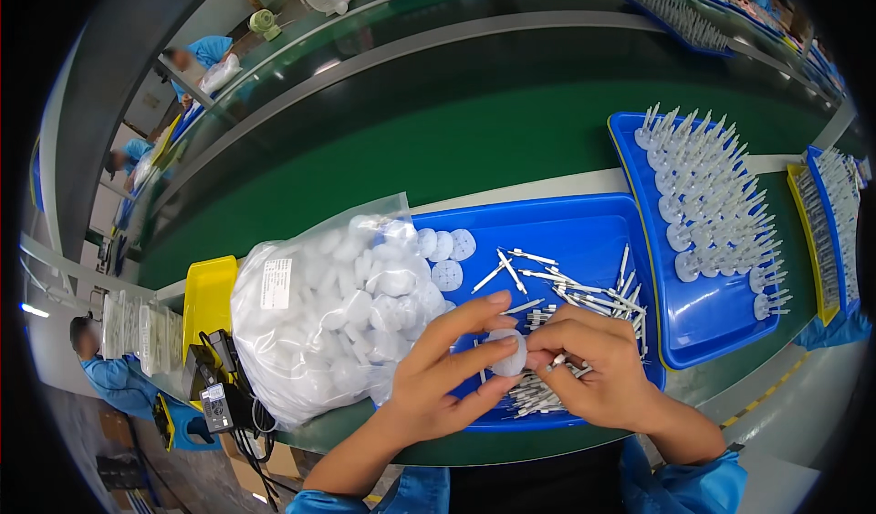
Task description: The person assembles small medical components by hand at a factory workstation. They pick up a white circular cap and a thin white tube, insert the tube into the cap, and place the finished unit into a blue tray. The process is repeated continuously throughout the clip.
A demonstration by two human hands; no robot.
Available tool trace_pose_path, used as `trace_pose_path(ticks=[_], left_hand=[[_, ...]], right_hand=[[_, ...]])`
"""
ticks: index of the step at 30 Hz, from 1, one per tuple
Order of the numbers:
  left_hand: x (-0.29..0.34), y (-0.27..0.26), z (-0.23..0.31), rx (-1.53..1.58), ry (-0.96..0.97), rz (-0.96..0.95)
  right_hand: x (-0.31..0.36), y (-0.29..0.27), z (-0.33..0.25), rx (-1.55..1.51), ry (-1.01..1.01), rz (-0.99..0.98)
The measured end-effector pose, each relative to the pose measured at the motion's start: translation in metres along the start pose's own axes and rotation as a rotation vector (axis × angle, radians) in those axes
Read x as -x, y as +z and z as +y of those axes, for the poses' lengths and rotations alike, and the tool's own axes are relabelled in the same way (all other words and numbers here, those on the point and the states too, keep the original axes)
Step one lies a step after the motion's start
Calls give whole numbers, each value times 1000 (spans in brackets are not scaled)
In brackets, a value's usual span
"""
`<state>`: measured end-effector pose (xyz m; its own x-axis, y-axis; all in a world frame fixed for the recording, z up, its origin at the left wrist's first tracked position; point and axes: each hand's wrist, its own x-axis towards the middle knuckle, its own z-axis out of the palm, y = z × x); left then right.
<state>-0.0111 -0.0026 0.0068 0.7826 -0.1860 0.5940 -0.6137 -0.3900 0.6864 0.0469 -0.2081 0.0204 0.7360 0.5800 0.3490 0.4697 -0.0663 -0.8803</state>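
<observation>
In front of me, my left hand (pixel 429 382) pinches a translucent white disc (pixel 507 353) by its rim between thumb and fingers, tilted on edge. Close beside it, my right hand (pixel 598 373) is closed, its fingertips at the disc's right side. A slim white rod with a metal tip (pixel 557 361) shows between its thumb and forefinger; the rest is covered by the fingers. Both hands are over a blue tray (pixel 538 211). Loose white rods (pixel 591 293) lie scattered in it, more heaped under my hands. Several loose discs (pixel 447 275) lie at its left.
A large clear bag of white discs (pixel 319 332) leans over the tray's left side. To the right, another blue tray (pixel 712 327) holds rows of discs with upright rods (pixel 703 195). A yellow tray (pixel 210 295) and black power adapters (pixel 219 404) sit left. Behind runs a green conveyor belt (pixel 474 131).
</observation>
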Motion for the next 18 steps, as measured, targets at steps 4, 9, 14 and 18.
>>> trace_pose_path(ticks=[4, 9, 14, 18], left_hand=[[0, -5, -4, 148, -140, -55], [8, -8, -8, 396, -396, 134], [4, -14, -10, 783, -704, 23], [4, -13, -6, 855, -715, 27]], right_hand=[[1, -2, -1, -39, 99, -69], [-7, -10, -8, -94, 175, -32], [-8, -8, -6, 60, -12, 62], [-8, -7, -1, 56, -42, 12]])
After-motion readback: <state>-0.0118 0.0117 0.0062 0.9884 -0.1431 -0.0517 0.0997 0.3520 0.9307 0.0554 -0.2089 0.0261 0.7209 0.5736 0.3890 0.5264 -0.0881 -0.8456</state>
